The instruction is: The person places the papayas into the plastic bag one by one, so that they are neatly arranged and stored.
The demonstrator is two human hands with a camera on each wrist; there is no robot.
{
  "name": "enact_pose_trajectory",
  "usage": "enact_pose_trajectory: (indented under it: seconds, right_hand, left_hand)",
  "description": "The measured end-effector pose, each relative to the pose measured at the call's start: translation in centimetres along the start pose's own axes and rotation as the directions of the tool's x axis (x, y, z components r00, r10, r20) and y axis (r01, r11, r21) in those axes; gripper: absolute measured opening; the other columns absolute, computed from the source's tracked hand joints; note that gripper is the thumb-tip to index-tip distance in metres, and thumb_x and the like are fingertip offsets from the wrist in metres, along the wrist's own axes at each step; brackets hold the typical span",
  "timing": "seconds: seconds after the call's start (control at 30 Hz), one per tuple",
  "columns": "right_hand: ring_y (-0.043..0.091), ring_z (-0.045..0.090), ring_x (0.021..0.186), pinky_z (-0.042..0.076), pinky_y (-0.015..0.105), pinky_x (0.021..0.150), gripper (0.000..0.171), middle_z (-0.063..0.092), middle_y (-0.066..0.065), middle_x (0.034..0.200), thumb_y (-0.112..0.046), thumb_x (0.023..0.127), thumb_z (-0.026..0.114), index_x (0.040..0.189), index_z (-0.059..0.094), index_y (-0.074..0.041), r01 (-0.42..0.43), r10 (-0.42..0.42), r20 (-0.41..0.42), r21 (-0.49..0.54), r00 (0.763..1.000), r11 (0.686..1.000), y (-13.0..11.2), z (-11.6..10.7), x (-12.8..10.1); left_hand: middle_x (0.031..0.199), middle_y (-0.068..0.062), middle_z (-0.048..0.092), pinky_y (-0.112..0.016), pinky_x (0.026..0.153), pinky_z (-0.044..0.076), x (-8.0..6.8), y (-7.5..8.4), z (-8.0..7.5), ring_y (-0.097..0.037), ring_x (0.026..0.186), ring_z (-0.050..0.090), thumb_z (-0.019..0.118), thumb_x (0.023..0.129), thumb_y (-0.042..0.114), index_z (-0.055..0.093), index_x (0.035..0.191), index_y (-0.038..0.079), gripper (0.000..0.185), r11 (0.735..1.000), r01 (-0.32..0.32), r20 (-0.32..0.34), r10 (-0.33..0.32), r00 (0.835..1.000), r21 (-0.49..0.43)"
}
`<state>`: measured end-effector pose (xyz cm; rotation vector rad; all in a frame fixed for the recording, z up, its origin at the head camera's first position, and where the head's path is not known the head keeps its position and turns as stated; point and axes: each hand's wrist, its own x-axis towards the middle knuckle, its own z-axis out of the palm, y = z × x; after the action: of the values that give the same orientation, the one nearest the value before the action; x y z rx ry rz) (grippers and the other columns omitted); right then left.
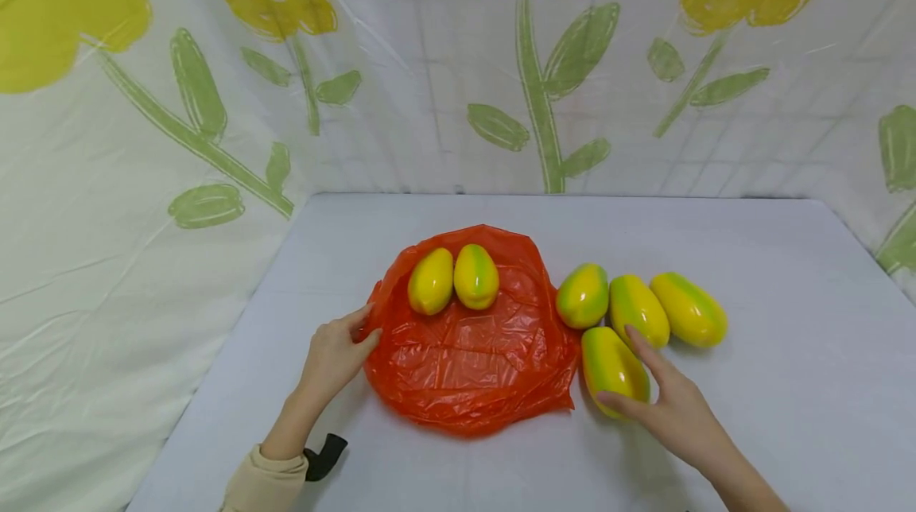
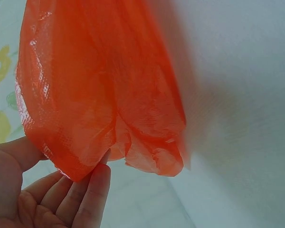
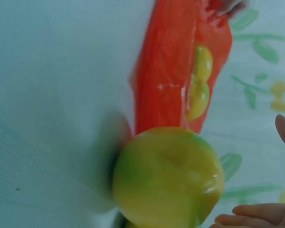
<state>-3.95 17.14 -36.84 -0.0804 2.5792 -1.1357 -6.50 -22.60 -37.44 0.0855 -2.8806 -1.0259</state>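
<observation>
A red plastic bag (image 1: 458,361) lies spread with its mouth open, and two glossy yellow-green papayas (image 1: 430,281) rest inside toward its far side. My left hand (image 1: 336,357) pinches the bag's left rim between thumb and fingers; in the left wrist view the film (image 2: 85,95) hangs from that grip. Over the nearest papaya (image 1: 604,361), right of the bag, my right hand (image 1: 676,409) spreads its thumb and fingers wide. The right wrist view shows that papaya (image 3: 168,175) large, with the fingers (image 3: 261,213) apart from it.
Several papayas sit grouped right of the bag, one papaya (image 1: 583,296) against its edge and another papaya (image 1: 688,309) farthest right. A black curved object (image 1: 325,456) shows by the left sleeve. Behind the white table (image 1: 787,416) hangs a flower-printed curtain (image 1: 401,98).
</observation>
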Motion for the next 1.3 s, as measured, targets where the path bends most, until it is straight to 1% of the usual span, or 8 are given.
enact_pose_trajectory:
  seconds: [0.13,0.27,0.43,0.5,0.77,0.93,1.07,1.3]
  right_hand:
    - [0.055,0.018,0.137,0.024,0.071,0.101,0.102,0.015,0.03,0.155,-0.04,0.083,0.075,0.155,0.012,-0.003,0.02,-0.02,-0.004,0.011,1.0,1.0,0.6,0.4,0.4]
    - [0.054,0.018,0.137,0.022,0.069,0.104,0.102,0.017,0.033,0.153,-0.04,0.083,0.075,0.154,0.013,0.0,0.021,-0.021,0.012,0.003,1.0,1.0,1.0,0.7,0.8]
    - [0.054,0.022,0.136,0.024,0.067,0.105,0.102,0.02,0.033,0.152,-0.037,0.082,0.076,0.153,0.016,0.004,0.04,-0.04,-0.007,-0.032,0.999,0.999,1.3,1.0,1.1]
    - [0.053,0.025,0.135,0.025,0.067,0.104,0.1,0.022,0.033,0.151,-0.035,0.081,0.077,0.152,0.018,0.005,0.055,-0.056,-0.022,-0.055,0.998,0.997,1.5,1.1,1.2]
    - [0.051,0.038,0.127,0.033,0.066,0.1,0.093,0.034,0.034,0.146,-0.026,0.078,0.081,0.147,0.03,0.008,0.096,-0.106,-0.09,-0.115,0.99,0.989,2.0,1.3,1.3]
    - [0.051,0.039,0.126,0.034,0.066,0.099,0.094,0.034,0.034,0.146,-0.031,0.077,0.081,0.146,0.031,0.008,0.083,-0.093,-0.084,-0.124,0.992,0.989,2.3,1.2,1.3]
    - [0.05,0.038,0.127,0.034,0.067,0.098,0.096,0.033,0.034,0.147,-0.032,0.078,0.081,0.147,0.029,0.008,0.068,-0.076,-0.064,-0.115,0.995,0.991,2.4,1.2,1.4]
    - [0.051,0.038,0.129,0.035,0.066,0.099,0.095,0.033,0.031,0.148,-0.023,0.076,0.082,0.148,0.028,0.008,0.09,-0.097,-0.066,-0.109,0.993,0.99,2.3,1.5,1.3]
  left_hand:
    - [0.094,-0.023,0.07,-0.022,0.045,0.029,0.0,0.0,0.0,-0.014,0.047,0.032,0.064,0.089,0.006,0.057,0.131,-0.007,0.045,1.0,-0.006,-0.003,0.006,1.0,-0.002]
    - [0.098,-0.025,0.069,-0.022,0.045,0.03,0.1,0.0,0.0,-0.014,0.047,0.033,0.065,0.089,0.006,0.057,0.13,-0.008,0.044,1.0,-0.015,-0.007,0.015,1.0,0.003]
    - [0.084,-0.02,0.069,-0.021,0.045,0.031,0.1,0.0,0.0,-0.015,0.048,0.035,0.064,0.089,0.007,0.057,0.13,-0.008,0.045,1.0,-0.012,-0.002,0.012,1.0,0.012]
    - [0.084,-0.019,0.069,-0.021,0.045,0.031,0.1,0.1,0.0,-0.015,0.048,0.035,0.064,0.089,0.008,0.056,0.131,-0.008,0.045,1.0,-0.01,0.0,0.01,1.0,0.011]
    - [0.09,-0.021,0.07,-0.022,0.045,0.03,0.2,0.1,0.0,-0.015,0.049,0.035,0.065,0.089,0.007,0.057,0.13,-0.007,0.044,1.0,-0.011,-0.006,0.011,1.0,0.011]
    - [0.098,-0.024,0.07,-0.022,0.046,0.03,0.2,0.1,-0.1,-0.015,0.05,0.037,0.065,0.088,0.006,0.058,0.129,-0.007,0.043,1.0,-0.023,-0.016,0.023,1.0,0.017]
    - [0.098,-0.025,0.069,-0.023,0.045,0.029,0.3,0.1,-0.1,-0.014,0.05,0.037,0.065,0.088,0.006,0.059,0.128,-0.007,0.043,0.999,-0.031,-0.023,0.031,0.999,0.018]
    - [0.1,-0.026,0.069,-0.023,0.045,0.029,0.2,0.0,-0.1,-0.014,0.051,0.039,0.065,0.088,0.006,0.059,0.128,-0.006,0.043,1.0,-0.027,-0.023,0.027,0.999,0.015]
